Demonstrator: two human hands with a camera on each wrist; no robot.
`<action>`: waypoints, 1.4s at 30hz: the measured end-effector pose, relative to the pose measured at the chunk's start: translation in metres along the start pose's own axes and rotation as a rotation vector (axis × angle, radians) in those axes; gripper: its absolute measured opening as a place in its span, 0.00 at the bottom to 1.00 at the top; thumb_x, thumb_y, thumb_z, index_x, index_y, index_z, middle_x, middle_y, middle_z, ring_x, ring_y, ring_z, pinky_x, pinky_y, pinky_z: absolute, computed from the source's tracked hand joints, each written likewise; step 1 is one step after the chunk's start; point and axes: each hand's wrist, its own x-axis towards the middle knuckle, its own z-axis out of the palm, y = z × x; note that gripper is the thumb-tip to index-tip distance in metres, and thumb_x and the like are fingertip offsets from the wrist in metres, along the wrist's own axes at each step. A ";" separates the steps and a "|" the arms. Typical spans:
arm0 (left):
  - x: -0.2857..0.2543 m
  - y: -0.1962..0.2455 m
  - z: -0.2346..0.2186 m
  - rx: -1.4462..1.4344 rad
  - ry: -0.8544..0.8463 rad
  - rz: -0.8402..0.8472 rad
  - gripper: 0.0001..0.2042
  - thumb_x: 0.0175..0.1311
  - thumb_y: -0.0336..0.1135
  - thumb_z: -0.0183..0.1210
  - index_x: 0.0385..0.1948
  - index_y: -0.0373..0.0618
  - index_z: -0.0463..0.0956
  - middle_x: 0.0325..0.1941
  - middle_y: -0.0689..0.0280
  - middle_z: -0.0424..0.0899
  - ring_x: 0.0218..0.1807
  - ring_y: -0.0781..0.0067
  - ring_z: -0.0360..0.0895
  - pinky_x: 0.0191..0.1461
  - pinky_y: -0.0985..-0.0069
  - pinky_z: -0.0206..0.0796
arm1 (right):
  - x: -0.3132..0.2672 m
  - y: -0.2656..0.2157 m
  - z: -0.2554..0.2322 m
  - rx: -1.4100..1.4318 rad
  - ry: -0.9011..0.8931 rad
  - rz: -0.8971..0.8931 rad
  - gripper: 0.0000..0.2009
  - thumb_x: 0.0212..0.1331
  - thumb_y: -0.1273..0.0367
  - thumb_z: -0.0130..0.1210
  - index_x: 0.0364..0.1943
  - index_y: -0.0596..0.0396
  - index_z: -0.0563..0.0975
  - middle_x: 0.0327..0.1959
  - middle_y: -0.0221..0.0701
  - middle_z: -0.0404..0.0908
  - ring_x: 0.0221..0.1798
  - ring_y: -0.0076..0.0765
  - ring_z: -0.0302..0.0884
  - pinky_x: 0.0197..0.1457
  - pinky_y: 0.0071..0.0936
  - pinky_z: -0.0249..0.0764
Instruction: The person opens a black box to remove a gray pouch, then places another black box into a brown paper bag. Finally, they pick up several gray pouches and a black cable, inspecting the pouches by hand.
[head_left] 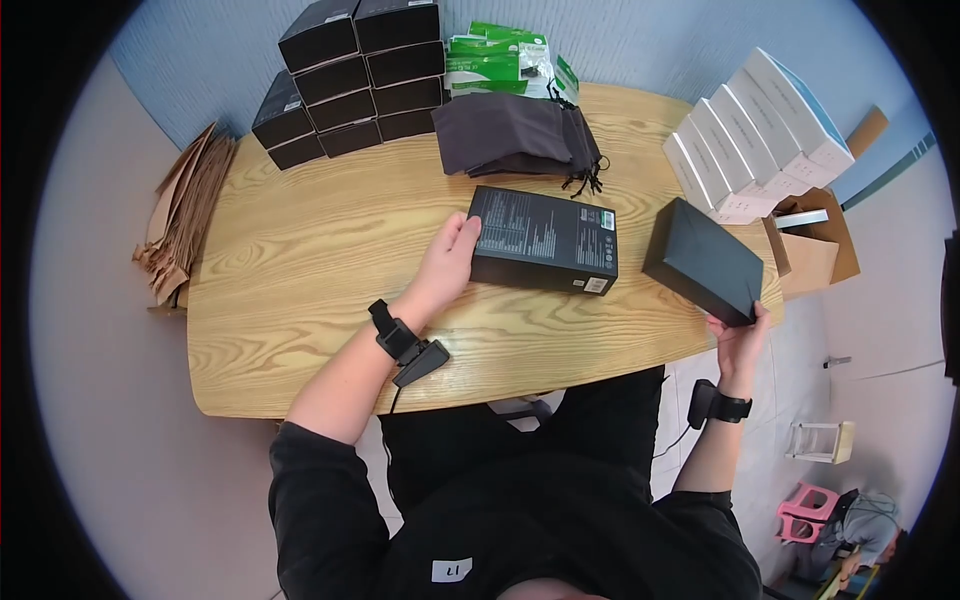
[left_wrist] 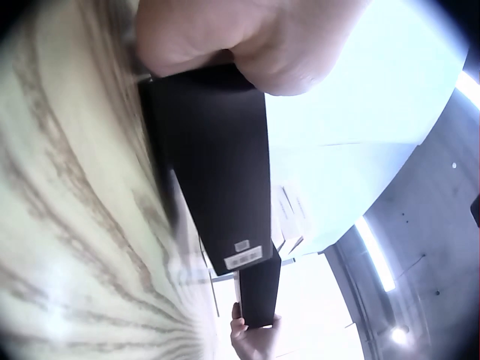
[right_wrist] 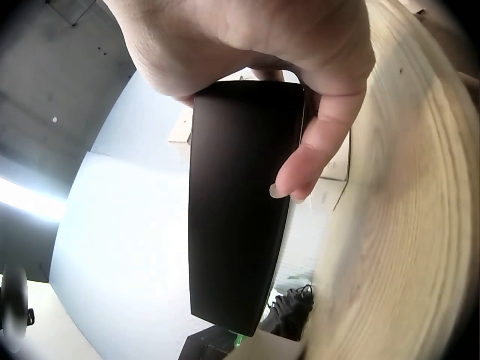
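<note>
A black box with white printing (head_left: pixel 545 238) and a barcode label lies on the wooden table in the head view. My left hand (head_left: pixel 447 262) grips its left end, thumb over the top edge. In the left wrist view the box's dark side (left_wrist: pixel 214 165) shows its barcode at the far end. To the right, my right hand (head_left: pixel 742 343) holds a plain black box (head_left: pixel 708 258) by its near corner, tilted over the table's right side. The right wrist view shows the plain box's long side (right_wrist: pixel 236 210), with fingers (right_wrist: pixel 319 146) wrapped over one edge.
Stacked black boxes (head_left: pixel 350 85) stand at the back left, beside green-and-white packets (head_left: pixel 500 60) and dark drawstring pouches (head_left: pixel 510 132). White boxes (head_left: pixel 750 135) are stacked at the right, near an open cardboard box (head_left: pixel 830 240). Folded brown paper (head_left: pixel 185 215) sits at the left edge.
</note>
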 end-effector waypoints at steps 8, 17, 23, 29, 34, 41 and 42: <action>-0.003 0.008 0.004 -0.119 0.064 0.029 0.10 0.74 0.39 0.40 0.33 0.45 0.63 0.28 0.77 0.61 0.32 0.88 0.55 0.40 0.86 0.55 | -0.005 0.016 0.026 -0.028 -0.126 0.073 0.22 0.63 0.56 0.39 0.54 0.57 0.63 0.38 0.45 0.78 0.32 0.47 0.81 0.31 0.32 0.83; -0.006 0.022 0.005 -0.101 -0.028 0.086 0.12 0.74 0.41 0.39 0.32 0.45 0.63 0.29 0.76 0.62 0.33 0.87 0.56 0.43 0.86 0.56 | 0.002 0.012 0.026 -0.049 -0.190 0.050 0.22 0.63 0.58 0.40 0.58 0.54 0.60 0.43 0.45 0.76 0.33 0.47 0.81 0.35 0.33 0.83; -0.008 0.008 0.009 -0.185 0.059 0.032 0.12 0.74 0.41 0.39 0.33 0.45 0.63 0.29 0.76 0.63 0.33 0.87 0.57 0.43 0.85 0.56 | -0.014 0.011 0.043 -0.084 -0.208 0.042 0.22 0.63 0.59 0.41 0.59 0.53 0.58 0.46 0.45 0.75 0.34 0.48 0.81 0.36 0.33 0.83; -0.008 0.013 0.008 -0.057 0.073 0.124 0.11 0.74 0.40 0.41 0.32 0.45 0.62 0.28 0.76 0.61 0.32 0.87 0.55 0.39 0.85 0.55 | -0.002 0.005 0.053 -0.206 -0.295 -0.026 0.24 0.60 0.61 0.44 0.58 0.54 0.56 0.45 0.45 0.75 0.32 0.46 0.81 0.35 0.33 0.83; -0.010 0.011 0.007 -0.079 0.087 0.081 0.11 0.74 0.39 0.41 0.30 0.45 0.62 0.28 0.76 0.61 0.31 0.87 0.54 0.37 0.85 0.55 | 0.003 0.001 0.051 -0.210 -0.292 -0.022 0.25 0.58 0.61 0.45 0.58 0.54 0.56 0.43 0.45 0.76 0.30 0.45 0.81 0.32 0.32 0.82; -0.009 0.011 0.007 -0.075 0.147 0.152 0.11 0.73 0.38 0.41 0.29 0.43 0.62 0.33 0.73 0.66 0.34 0.86 0.57 0.43 0.83 0.57 | 0.001 -0.005 0.048 -0.239 -0.324 -0.009 0.26 0.59 0.62 0.44 0.60 0.56 0.56 0.39 0.46 0.78 0.28 0.43 0.81 0.30 0.30 0.81; -0.009 0.012 0.008 -0.076 0.143 0.154 0.11 0.73 0.38 0.41 0.29 0.43 0.62 0.33 0.73 0.66 0.34 0.86 0.57 0.43 0.83 0.57 | 0.000 -0.006 0.048 -0.250 -0.324 -0.007 0.26 0.59 0.62 0.44 0.60 0.57 0.57 0.38 0.45 0.78 0.28 0.42 0.81 0.30 0.30 0.81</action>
